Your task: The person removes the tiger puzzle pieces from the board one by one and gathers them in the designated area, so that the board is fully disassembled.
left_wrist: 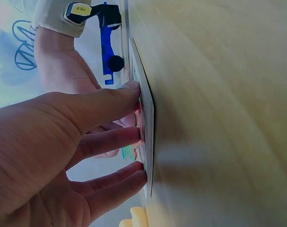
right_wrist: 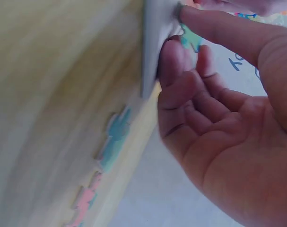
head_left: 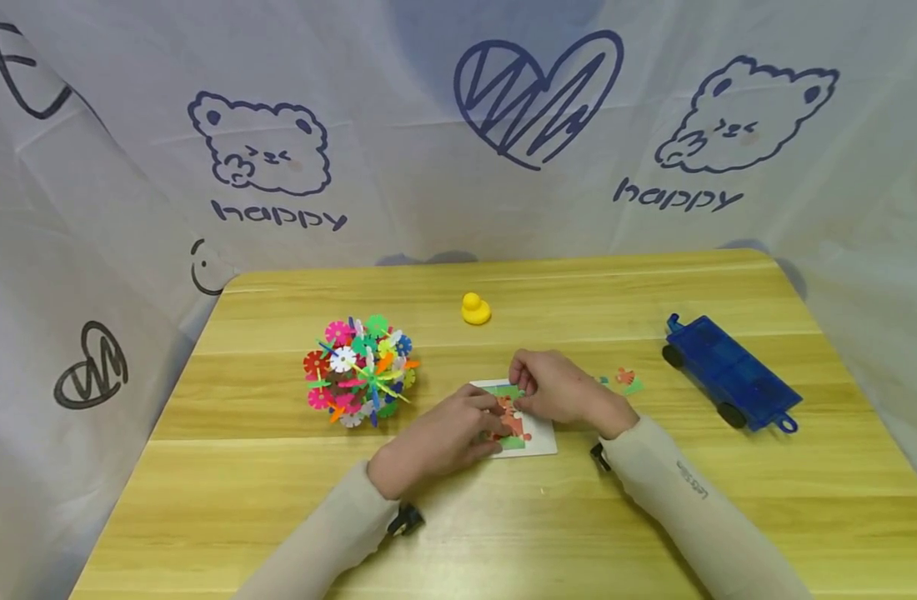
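A flat jigsaw puzzle board (head_left: 543, 440) with a white border and a partly assembled orange-red and green picture lies mid-table. My left hand (head_left: 447, 435) rests on its left part, the fingers spread and fairly straight, thumb and fingertips touching the surface in the left wrist view. Over the board's upper right, my right hand (head_left: 559, 390) has curled fingers and pinches a green puzzle piece (right_wrist: 191, 37), partly hidden by the fingers. Loose puzzle pieces (head_left: 629, 382) lie to the right of the board; a teal piece (right_wrist: 116, 139) and a pink piece (right_wrist: 85, 198) show in the right wrist view.
Left of the board stands a multicoloured ball of plastic snowflake discs (head_left: 363, 371). A yellow toy duck (head_left: 475, 309) sits behind it, toward the back edge. On the right is a blue toy wagon (head_left: 731, 373) with black wheels. White printed cloth (head_left: 421, 200) hangs behind the table.
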Available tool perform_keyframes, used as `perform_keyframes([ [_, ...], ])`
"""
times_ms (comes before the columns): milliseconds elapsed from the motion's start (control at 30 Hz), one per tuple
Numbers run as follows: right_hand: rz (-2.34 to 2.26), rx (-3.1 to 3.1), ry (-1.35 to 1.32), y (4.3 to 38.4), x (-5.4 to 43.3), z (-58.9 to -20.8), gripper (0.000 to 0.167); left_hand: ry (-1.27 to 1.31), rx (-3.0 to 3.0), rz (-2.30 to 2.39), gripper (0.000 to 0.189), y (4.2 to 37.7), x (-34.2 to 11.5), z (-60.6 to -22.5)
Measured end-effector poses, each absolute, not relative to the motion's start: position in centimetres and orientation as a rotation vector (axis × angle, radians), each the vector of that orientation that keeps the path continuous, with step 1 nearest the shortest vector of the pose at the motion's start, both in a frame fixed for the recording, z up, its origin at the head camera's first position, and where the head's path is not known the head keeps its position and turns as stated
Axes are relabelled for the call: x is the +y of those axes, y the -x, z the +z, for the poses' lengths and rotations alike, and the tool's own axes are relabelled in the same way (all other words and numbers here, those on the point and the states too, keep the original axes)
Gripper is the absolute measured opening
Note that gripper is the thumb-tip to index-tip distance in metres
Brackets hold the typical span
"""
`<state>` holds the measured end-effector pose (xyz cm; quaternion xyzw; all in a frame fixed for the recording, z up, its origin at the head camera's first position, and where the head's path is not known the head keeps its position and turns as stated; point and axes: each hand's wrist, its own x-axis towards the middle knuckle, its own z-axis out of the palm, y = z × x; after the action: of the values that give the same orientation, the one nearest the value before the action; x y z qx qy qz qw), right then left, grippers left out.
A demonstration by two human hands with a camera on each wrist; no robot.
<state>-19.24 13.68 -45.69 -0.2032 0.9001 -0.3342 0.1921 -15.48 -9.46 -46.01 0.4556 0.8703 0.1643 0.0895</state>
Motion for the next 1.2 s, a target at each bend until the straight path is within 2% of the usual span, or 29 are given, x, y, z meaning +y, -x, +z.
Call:
perform_keyframes([
  [467,-1.150,2.541,0.578,18.7,15.5,-45.5,0.010,-1.364,2.606,0.486,0.027,15.5,-9.4,-46.2],
  [900,-1.226,2.620,0.454,18.1,20.1,-44.6,0.011,-1.325,2.601,0.513,0.029,15.5,-9.7,-46.2],
  [1200,-1.256,2.555,0.457,16.8,21.7,-45.9,0.011,-1.321,2.609,0.524,0.028,15.4,-9.8,-46.2],
])
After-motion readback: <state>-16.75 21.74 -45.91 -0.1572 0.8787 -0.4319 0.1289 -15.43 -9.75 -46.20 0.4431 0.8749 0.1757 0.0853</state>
